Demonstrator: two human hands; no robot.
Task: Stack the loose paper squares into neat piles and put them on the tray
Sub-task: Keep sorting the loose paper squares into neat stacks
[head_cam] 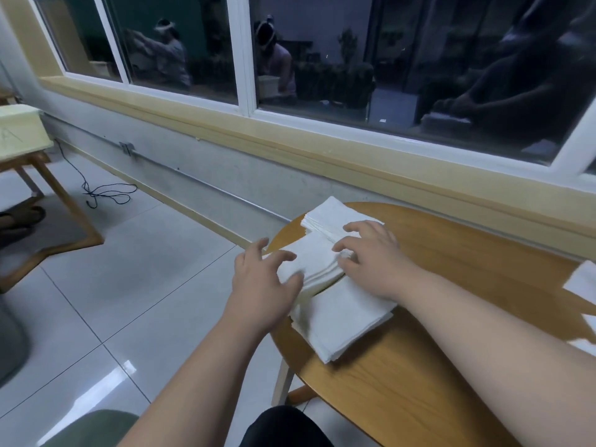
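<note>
3 piles of white paper squares sit in a row along the left edge of 1 round wooden desk (pixel 451 285), its top a warm orange-brown with visible grain. The far pile (pixel 332 214) lies flat and fairly square. The near pile (pixel 348 321) is thick, with soft, slightly fanned edges. The middle pile (pixel 314 258) overlaps both neighbours and bows upward between the 2 hands.

The left hand (pixel 261 282) is at the middle pile's left edge, which overhangs the desk rim. Its fingers (pixel 283 256) are bent and spread over the top, and the thumb is against the side, grasping the pile. The right hand (pixel 374 259) grasps the opposite edge, with fingers curled down on top and the thumb tucked at the stack's side. Both forearms are bare.

At the desk's right edge, 2 loose squares (pixel 582 282) show partly, cut off by the frame.

The floor (pixel 135 285) is made of glossy pale tiles. 1 thin black cable (pixel 108 191) lies coiled near the wall. A white-framed window (pixel 248 53) holds dark glass.
</note>
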